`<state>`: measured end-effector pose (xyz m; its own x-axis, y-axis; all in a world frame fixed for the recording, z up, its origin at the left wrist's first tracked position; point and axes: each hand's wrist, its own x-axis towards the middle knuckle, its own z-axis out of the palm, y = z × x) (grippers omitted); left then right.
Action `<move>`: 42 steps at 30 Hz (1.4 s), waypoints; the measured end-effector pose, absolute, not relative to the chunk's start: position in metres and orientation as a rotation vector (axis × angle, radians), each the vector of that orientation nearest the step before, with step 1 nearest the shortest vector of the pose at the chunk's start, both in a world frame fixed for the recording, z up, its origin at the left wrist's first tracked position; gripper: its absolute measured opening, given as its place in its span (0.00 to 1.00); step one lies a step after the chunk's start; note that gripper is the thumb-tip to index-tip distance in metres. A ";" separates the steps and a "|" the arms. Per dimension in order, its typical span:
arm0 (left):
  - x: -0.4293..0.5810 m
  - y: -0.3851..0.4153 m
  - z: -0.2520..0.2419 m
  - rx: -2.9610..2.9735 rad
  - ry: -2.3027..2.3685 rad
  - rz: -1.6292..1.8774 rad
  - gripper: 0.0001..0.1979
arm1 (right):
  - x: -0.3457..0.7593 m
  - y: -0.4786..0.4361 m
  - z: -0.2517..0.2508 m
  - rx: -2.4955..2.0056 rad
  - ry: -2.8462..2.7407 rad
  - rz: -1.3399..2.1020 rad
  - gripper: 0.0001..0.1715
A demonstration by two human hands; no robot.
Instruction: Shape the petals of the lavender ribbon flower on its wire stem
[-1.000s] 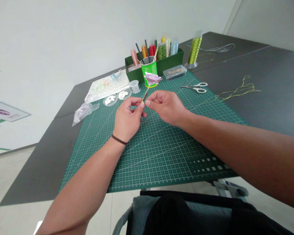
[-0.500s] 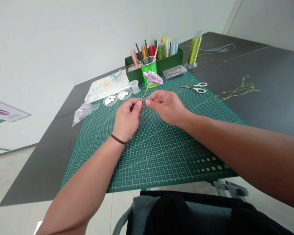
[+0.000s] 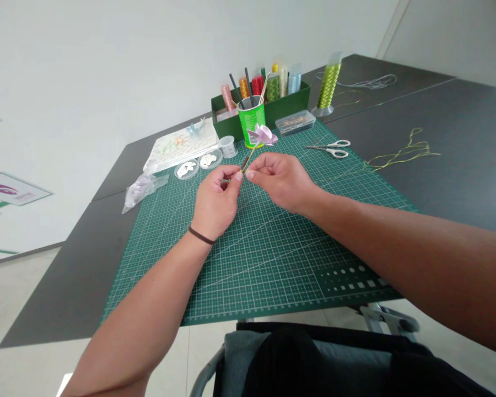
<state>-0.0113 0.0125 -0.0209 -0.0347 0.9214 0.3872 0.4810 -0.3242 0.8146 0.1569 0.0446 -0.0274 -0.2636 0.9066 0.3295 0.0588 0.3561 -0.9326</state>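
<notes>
Lilac fabric flower (image 3: 263, 134) has turned on its axis. Left hand (image 3: 216, 203) and right hand (image 3: 281, 182) both pinch the low end of its wrapped stem (image 3: 248, 160), held above the cutting mat (image 3: 256, 264).

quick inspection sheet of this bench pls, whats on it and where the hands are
surface: green cutting mat on a dark table
job's things: lilac ribbon flower on a thin stem
hands: left hand and right hand pinch the stem above the mat, fingertips meeting; dark band on the left wrist
clutter: scissors, loose green thread, green thread spool, green can of tools, clear box of pins, clear plastic bag
cables: nothing seen
surroundings: white wall, pale floor, dark chair back at the bottom of the view
</notes>
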 end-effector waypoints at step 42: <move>-0.009 0.012 -0.023 1.767 1.394 1.307 0.05 | 0.158 0.044 -0.026 -0.908 -1.616 1.034 0.09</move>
<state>-0.0090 0.0120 -0.0227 -0.0020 0.9334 0.3588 0.4178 -0.3252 0.8484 0.1577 0.0442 -0.0258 -0.2449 0.9115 0.3303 0.0815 0.3589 -0.9298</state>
